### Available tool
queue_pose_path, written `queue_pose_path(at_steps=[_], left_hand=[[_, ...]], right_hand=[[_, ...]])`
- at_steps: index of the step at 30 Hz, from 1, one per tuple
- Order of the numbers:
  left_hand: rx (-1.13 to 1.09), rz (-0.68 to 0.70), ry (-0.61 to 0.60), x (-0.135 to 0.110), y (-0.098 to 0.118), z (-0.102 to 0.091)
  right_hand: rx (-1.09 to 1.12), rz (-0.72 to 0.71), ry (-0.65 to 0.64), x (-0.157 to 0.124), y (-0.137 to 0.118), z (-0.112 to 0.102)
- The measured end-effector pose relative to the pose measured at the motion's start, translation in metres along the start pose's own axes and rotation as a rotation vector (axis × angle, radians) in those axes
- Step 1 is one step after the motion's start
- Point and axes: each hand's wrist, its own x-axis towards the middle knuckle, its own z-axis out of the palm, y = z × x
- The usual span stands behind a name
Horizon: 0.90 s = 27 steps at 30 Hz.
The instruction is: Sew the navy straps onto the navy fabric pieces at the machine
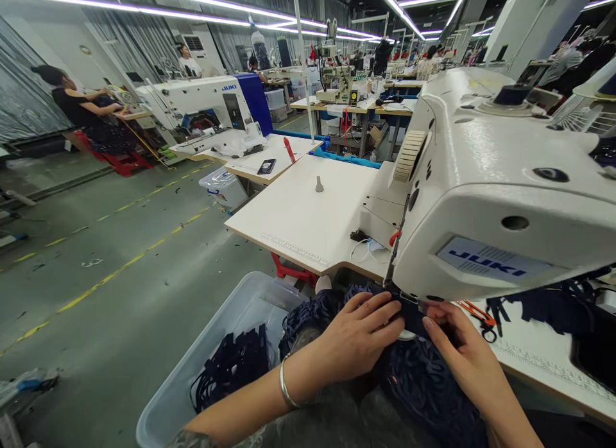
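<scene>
Navy fabric (423,377) lies bunched under the head of the white sewing machine (500,198), at about six o'clock in the view, spilling down toward the person's lap. The left hand (359,336) rests flat on the cloth at seven o'clock of the needle area, fingers stretched forward and lying close together, pressing it down. The right hand (462,352) sits just beside it at five o'clock, fingertips pressed on the same cloth near the presser foot; whether they pinch a fold I cannot tell. A silver bangle (285,385) circles the left wrist. At eight o'clock, a clear plastic bin (202,364) holds dark strips. Orange-handled snips (476,313) lie on the table at three o'clock of the hands.
</scene>
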Motion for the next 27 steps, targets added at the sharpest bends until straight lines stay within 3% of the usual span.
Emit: queue_pose_path(at_steps=[11,21,27], left_hand=[[0.09,-0.029,0.002,-0.007,0.005,0.014],[0.185,-0.072,0.026,-0.009,0.008,0.012],[0.212,-0.093,0.024,-0.008,0.011,0.017]], right_hand=[[-0.148,-0.34,0.012,0.014,0.0,0.002],[-0.252,-0.395,0.034,0.021,-0.003,0.003],[-0.31,-0.322,-0.003,0.03,-0.001,0.0]])
